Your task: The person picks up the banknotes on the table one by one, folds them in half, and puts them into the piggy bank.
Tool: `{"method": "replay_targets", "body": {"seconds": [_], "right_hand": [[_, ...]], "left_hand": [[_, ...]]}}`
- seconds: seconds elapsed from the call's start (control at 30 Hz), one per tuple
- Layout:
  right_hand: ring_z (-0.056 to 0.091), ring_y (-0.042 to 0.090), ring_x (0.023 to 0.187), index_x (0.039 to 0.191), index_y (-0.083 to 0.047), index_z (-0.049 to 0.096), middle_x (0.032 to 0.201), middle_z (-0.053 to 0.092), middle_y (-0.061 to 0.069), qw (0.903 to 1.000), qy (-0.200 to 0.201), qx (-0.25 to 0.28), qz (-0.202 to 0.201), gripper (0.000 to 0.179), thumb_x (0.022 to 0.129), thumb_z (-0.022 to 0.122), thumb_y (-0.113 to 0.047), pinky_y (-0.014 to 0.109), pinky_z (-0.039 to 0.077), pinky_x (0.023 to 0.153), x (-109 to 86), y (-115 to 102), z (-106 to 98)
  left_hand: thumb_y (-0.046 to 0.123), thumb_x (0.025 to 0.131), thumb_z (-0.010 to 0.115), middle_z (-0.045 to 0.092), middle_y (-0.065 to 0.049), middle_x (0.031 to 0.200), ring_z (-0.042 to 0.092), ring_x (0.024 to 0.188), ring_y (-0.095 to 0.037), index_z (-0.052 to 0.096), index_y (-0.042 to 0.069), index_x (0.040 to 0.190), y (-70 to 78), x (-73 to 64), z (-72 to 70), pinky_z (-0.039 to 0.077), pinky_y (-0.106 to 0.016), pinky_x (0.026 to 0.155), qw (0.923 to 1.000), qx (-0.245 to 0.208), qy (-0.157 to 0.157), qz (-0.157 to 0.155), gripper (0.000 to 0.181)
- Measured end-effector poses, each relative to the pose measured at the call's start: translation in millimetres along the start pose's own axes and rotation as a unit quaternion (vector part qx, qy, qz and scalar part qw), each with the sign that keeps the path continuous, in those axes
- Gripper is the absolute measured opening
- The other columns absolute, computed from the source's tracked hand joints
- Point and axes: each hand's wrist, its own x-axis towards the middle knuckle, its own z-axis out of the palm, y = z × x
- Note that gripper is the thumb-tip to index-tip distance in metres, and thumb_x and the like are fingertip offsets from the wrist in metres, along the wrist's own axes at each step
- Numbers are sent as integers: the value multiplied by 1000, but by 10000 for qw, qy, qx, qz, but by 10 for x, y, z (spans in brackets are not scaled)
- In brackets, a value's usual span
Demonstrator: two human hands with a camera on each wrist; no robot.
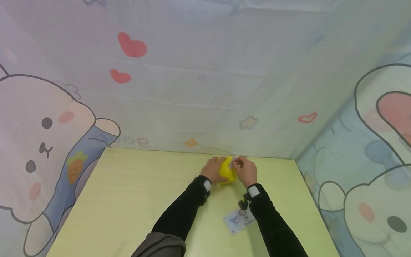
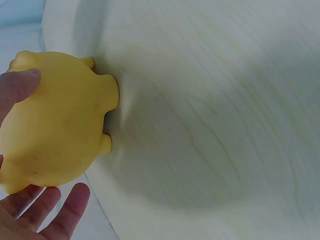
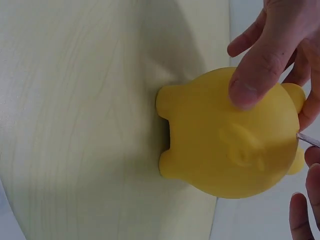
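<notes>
A yellow piggy bank (image 1: 226,173) stands on its feet near the table's back edge. My left hand (image 1: 212,170) grips it from the left side, the thumb (image 2: 19,89) laid across its near face and the fingers around its side. My right hand (image 1: 247,171) pinches a pale purplish banknote (image 3: 307,139), its thin edge right at the top of the piggy bank (image 3: 225,135). Most of that note is hidden by the fingers. Behind my right wrist, closer to me, a second banknote (image 1: 237,220) lies flat, partly under the forearm in this view.
The light wooden table (image 1: 135,192) ends at a cloth backdrop (image 1: 199,89) printed with cartoon animals and hearts, close behind the piggy bank. Similar cloth rises on the left and right sides. Both wrists carry straps with small devices.
</notes>
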Motion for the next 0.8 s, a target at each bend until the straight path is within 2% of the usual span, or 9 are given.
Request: {"method": "replay_targets", "body": {"seconds": [0.17, 0.3, 0.53, 0.8], "right_hand": [[63, 29, 77, 98, -7, 72, 96, 77, 14, 9999, 144, -42, 18, 21, 106, 69, -26, 36, 52, 69, -15, -25, 80], [64, 29, 76, 98, -6, 73, 96, 76, 12, 9996, 249, -10, -148, 23, 106, 68, -28, 39, 53, 69, -52, -33, 127], [62, 28, 83, 101, -4, 75, 96, 65, 11, 9995, 52, -89, -292, 18, 102, 74, -22, 42, 55, 76, -115, 50, 187], [63, 30, 81, 115, -4, 75, 102, 70, 14, 9988, -48, -114, -483, 23, 103, 73, -24, 41, 54, 73, -62, 37, 131]], "left_hand": [[46, 82, 92, 54, -14, 152, 57, 130, -34, 46, 21, 160, -11, -12, 10, 57, -46, 99, 10000, -10, 46, 9, 94], [46, 82, 91, 54, -14, 152, 58, 130, -34, 46, 22, 160, -9, -11, 9, 59, -45, 96, 9999, 44, 89, 20, 93], [45, 83, 91, 54, -13, 152, 58, 129, -33, 46, 22, 160, 8, -14, -4, 58, -45, 97, 10000, 78, -3, 2, 92], [44, 82, 92, 54, -12, 153, 56, 131, -32, 45, 23, 160, 6, -14, -14, 58, -45, 98, 10000, 76, 31, -27, 94]]}}
